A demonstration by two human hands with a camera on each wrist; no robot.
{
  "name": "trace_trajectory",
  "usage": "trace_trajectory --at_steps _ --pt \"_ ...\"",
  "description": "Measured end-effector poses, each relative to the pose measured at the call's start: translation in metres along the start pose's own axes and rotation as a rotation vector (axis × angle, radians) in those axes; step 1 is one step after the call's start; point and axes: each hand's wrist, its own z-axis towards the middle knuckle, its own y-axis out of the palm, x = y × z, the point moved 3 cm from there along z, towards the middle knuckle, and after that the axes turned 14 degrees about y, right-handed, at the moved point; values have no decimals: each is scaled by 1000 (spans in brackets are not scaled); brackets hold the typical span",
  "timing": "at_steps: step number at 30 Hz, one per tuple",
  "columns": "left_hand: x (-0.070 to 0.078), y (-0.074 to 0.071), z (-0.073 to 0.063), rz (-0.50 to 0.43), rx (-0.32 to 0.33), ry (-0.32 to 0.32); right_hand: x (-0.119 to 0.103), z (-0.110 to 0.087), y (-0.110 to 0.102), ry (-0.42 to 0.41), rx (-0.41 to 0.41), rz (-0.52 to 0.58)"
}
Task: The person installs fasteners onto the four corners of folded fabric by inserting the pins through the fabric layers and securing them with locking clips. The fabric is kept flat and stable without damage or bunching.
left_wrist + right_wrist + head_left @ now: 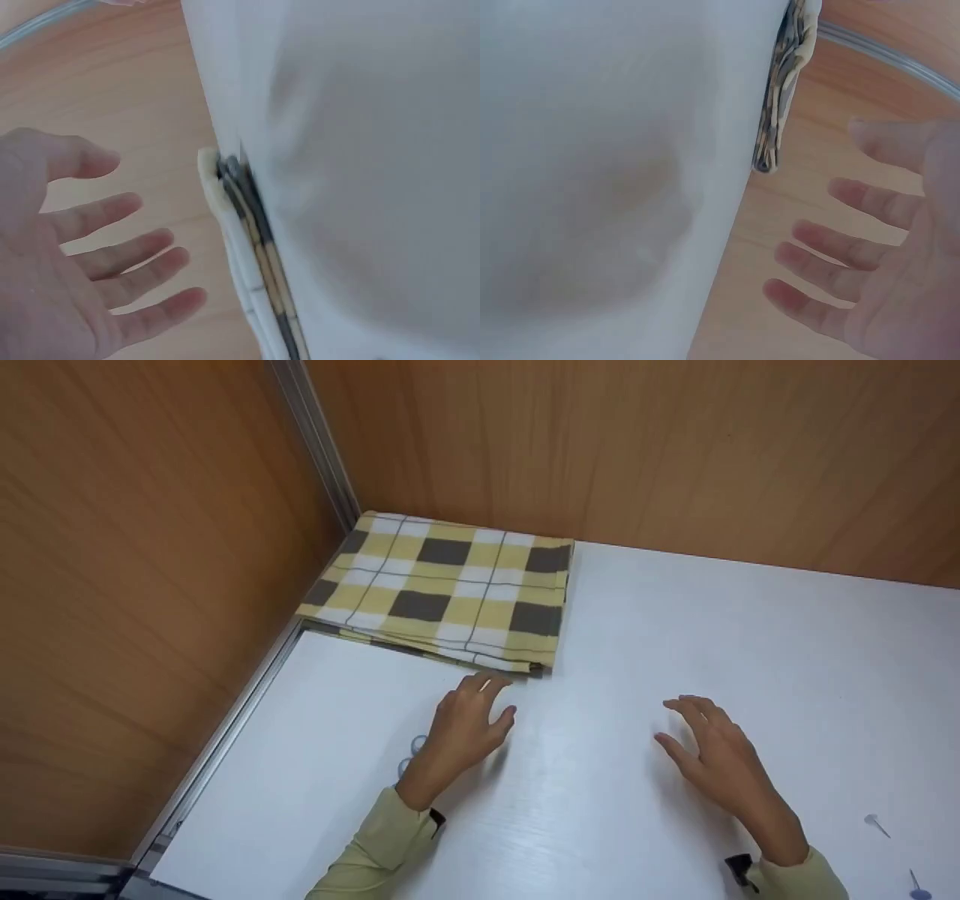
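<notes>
A folded plaid cloth (457, 585) in yellow, white and dark grey lies flat at the back left of the white table. Its layered edge shows in the left wrist view and the right wrist view. My left hand (463, 724) is just in front of the cloth's near right corner, fingers loosely bent and holding nothing. Whether it touches the cloth I cannot tell. Farther right, my right hand (716, 757) hovers over the bare table, its fingers spread and relaxed with nothing in them. Both palms face inward.
Two small blue-grey rings (418, 745) show beside my left wrist; the rest of them is hidden. At the right lie two small pins with flat heads, one pale (872, 820) and one blue (920, 894). Wooden panels (637, 450) wall the back and left.
</notes>
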Motion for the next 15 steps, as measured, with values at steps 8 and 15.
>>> trace_trajectory --at_steps 8,15 --pt "-17 -3 5 -62 -117 -72 -14 37 22 -51 -149 75" --pt "-26 9 15 -66 -294 -168 -30 75 44 -83 -297 45"
